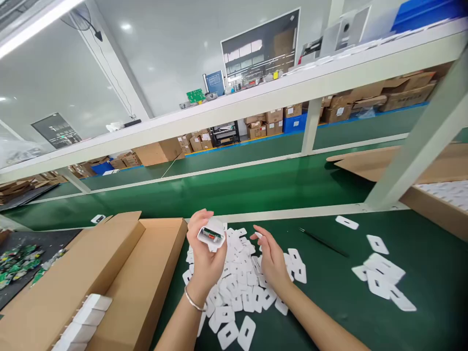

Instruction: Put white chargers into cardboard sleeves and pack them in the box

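My left hand (205,251) is closed around a white plastic housing (218,227), holding it up with its open end towards me. A green circuit board (212,234) with an orange-red part shows inside. Just to the right, my right hand (272,258) has a small white plastic piece (259,235) at its fingertips; its full shape is hidden. Under and between both hands lies a heap of white slotted cover plates (234,282) on the green table surface (314,302).
An open cardboard box (161,282) stands at left, with a row of white housings (87,312) along it. Circuit boards (18,258) fill a black tray at far left. At right lie a dark thin tool (323,241) and more cover plates (383,268). A shelf beam (234,107) crosses above.
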A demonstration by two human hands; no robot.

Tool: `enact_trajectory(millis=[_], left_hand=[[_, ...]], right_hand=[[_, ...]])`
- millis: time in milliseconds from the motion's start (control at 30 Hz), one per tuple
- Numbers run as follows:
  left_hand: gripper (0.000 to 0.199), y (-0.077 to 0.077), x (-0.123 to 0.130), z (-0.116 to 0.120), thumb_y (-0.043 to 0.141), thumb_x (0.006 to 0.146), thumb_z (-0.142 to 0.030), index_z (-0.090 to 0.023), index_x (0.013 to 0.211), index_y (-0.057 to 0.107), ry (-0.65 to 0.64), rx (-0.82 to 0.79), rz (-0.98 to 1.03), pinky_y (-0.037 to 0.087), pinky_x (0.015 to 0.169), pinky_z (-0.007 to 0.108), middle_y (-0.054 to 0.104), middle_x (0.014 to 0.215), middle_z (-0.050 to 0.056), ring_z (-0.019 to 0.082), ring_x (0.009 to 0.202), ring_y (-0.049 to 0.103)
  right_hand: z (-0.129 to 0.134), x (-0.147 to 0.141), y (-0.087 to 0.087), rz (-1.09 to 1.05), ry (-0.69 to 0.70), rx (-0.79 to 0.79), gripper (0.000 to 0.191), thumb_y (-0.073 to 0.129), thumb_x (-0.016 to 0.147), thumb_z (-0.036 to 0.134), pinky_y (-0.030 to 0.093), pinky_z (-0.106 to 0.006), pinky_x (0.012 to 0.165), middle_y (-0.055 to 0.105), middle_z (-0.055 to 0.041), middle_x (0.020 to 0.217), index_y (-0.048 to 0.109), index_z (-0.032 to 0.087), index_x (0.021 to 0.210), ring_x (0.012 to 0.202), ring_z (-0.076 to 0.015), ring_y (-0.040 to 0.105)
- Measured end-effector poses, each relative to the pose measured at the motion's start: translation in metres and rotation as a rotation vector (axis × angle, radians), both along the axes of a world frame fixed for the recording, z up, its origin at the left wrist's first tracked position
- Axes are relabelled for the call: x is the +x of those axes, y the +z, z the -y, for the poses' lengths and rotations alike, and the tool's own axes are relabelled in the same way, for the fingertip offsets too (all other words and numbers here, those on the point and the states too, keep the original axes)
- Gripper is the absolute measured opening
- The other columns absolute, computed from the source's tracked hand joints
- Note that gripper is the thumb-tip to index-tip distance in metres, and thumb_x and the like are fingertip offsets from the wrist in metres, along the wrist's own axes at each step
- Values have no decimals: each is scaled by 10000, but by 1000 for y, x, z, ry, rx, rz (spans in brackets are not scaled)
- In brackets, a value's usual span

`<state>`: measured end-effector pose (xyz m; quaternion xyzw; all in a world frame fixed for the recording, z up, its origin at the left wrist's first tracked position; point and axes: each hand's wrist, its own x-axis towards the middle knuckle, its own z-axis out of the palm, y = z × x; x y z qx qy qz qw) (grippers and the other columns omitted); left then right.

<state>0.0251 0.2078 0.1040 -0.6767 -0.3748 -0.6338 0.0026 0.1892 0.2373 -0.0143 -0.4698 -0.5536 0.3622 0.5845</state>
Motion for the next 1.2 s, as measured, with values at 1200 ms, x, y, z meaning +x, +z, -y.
enact_trajectory(millis=[1200], left_hand=[[430,-81,-13,21,382,1061,-348,-339,1491,397,-336,-722,-83,351,1200,545,409,1437,113,284,1402,404]], right_hand=[[35,-11,38,254,148,330,262,658,956,233,576,-392,858,624,-56,1062,691,288,1210,983,-224,650]])
